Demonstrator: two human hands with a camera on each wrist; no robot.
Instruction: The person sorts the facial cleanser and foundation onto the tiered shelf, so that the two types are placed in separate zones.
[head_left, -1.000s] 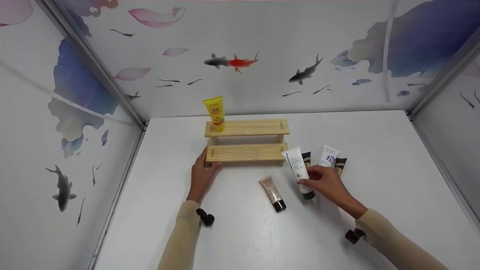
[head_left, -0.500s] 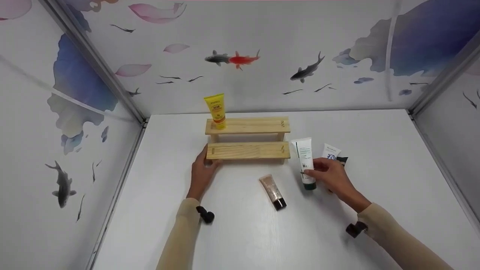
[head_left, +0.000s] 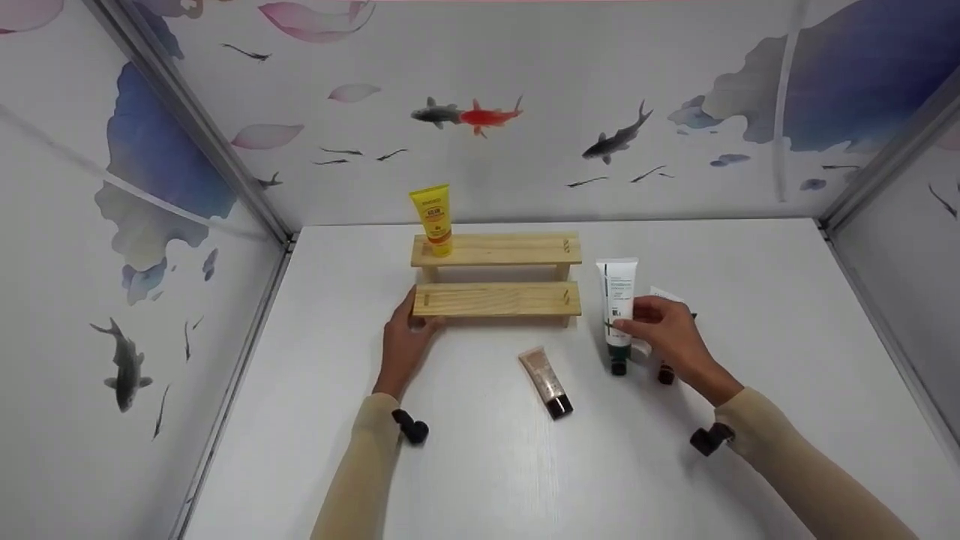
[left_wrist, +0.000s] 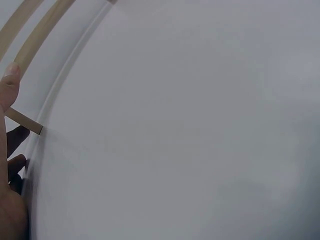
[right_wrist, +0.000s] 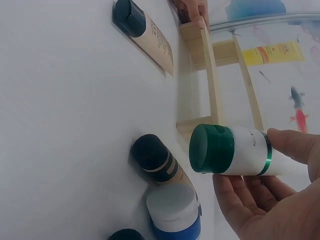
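Thumb and fingers of my right hand [head_left: 670, 337] pinch a white squeeze tube [head_left: 619, 292] near its green cap [right_wrist: 210, 148]. The tube is upright, cap down, just right of a two-step wooden display rack [head_left: 499, 300]. At the rack's left end, my left hand [head_left: 406, 349] grips the lower step, thumb in front and some fingers hidden behind it. A yellow tube [head_left: 433, 219] stands cap down on the left of the upper step. In the left wrist view, the left thumb [left_wrist: 11, 82] lies against the rack's wood.
In front of the rack lies a beige tube [head_left: 544, 379] with a black cap. Beside and behind the right hand are a white-and-blue tube [right_wrist: 172, 207], a beige tube with a dark cap [right_wrist: 150, 152] and another dark cap [right_wrist: 127, 235]. Printed panels [head_left: 510, 172] enclose the table.
My right hand has carried the white tube away from me and slightly right, and the tube has turned from leaning to upright. The left hand keeps its grip on the rack.
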